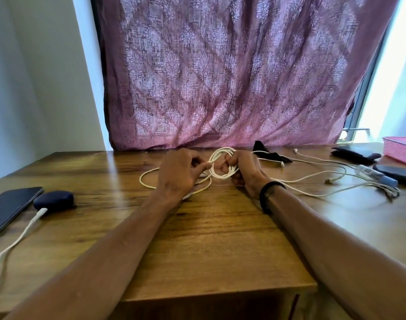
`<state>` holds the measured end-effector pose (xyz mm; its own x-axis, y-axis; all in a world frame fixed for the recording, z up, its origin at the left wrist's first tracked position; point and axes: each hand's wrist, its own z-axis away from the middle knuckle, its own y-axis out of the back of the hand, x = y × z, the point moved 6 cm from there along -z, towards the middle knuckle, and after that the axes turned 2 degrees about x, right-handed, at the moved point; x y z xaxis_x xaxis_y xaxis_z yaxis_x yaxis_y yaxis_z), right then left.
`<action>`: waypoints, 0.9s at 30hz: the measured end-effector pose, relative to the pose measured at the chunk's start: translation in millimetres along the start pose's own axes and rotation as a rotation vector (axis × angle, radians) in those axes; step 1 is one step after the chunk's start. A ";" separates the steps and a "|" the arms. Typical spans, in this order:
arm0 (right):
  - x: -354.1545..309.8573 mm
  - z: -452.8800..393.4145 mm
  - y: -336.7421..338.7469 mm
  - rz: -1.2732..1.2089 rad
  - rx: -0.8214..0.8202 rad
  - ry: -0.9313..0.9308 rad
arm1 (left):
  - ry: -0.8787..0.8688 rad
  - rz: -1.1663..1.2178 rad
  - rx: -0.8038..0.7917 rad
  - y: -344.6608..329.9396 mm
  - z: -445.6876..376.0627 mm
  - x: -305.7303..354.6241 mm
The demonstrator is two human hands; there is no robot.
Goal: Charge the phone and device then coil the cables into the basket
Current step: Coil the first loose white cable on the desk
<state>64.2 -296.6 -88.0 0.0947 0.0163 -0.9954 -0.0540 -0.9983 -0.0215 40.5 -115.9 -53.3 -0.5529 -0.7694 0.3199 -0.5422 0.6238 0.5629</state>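
Observation:
A white cable coil (220,155) of several loops stands upright at the far middle of the wooden table (211,239). My right hand (244,172) is closed around the coil's right side. My left hand (180,174) pinches the cable's loose run at the coil's left edge; the slack (148,183) curves on the table to the left. A dark phone (9,207) lies at the left edge, beside a dark blue oval device (54,199) with a white cable (24,234) plugged in. A pink basket (401,150) sits at the far right.
More white cables (317,174) trail across the right half of the table toward a clear adapter (370,173). Dark flat items (354,153) and a black pouch (270,152) lie near the back right. A patterned pink curtain (232,72) hangs behind the table.

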 end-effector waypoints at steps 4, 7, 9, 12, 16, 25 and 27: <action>-6.0 -5.0 15.6 -0.228 0.123 -0.010 | 0.031 -0.150 0.032 5.4 -0.8 0.8; -9.9 -5.9 25.5 -0.324 0.173 -0.023 | 0.030 -0.222 0.106 16.2 0.3 -0.9; -7.2 -6.5 23.1 -0.366 0.135 -0.044 | 0.026 -0.263 0.113 15.5 4.2 -4.1; -0.6 -10.3 10.9 -0.441 -0.010 -0.086 | 0.065 -0.113 0.075 4.7 8.6 -15.5; -4.6 -10.7 -2.5 -0.560 -0.183 -0.091 | 0.153 0.155 0.017 -6.6 9.2 -12.0; -5.4 -3.0 -18.6 -0.364 -0.242 -0.030 | 0.830 1.130 -0.121 -32.1 14.4 -8.0; -6.0 -0.8 -19.1 -0.311 -0.234 0.007 | 0.889 1.163 -0.158 -30.5 15.1 -6.2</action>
<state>65.5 -277.6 -81.6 0.0777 0.3202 -0.9442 0.2069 -0.9316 -0.2989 50.9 -128.1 -83.9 -0.0262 0.2772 0.9605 0.0315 0.9605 -0.2764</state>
